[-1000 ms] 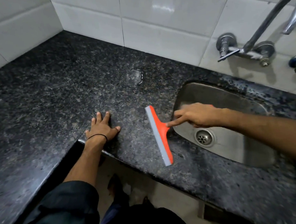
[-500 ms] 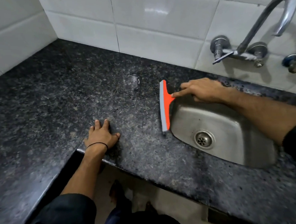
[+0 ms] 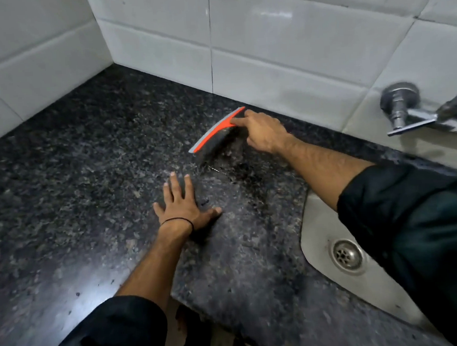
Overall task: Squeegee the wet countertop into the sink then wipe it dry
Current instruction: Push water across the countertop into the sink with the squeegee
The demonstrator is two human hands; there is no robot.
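Observation:
An orange squeegee with a grey blade (image 3: 215,130) rests blade-down on the dark speckled granite countertop (image 3: 87,165), close to the tiled back wall and left of the sink. My right hand (image 3: 263,132) grips its handle, the forefinger stretched along the orange back. My left hand (image 3: 182,206) lies flat on the counter with fingers spread, nearer to me and a hand's length from the blade. A wet dark smear shows just behind the blade. The steel sink (image 3: 324,220) with its drain (image 3: 346,255) lies at the right, partly hidden by my right sleeve.
White tiled walls (image 3: 281,49) close the counter at the back and left. A chrome tap valve (image 3: 400,106) juts from the wall above the sink. The counter's front edge cuts inward near my left forearm, with floor below.
My right hand carried the squeegee from beside the sink's front-left rim up along it and out to the back of the counter near the wall. The left hand stayed planted.

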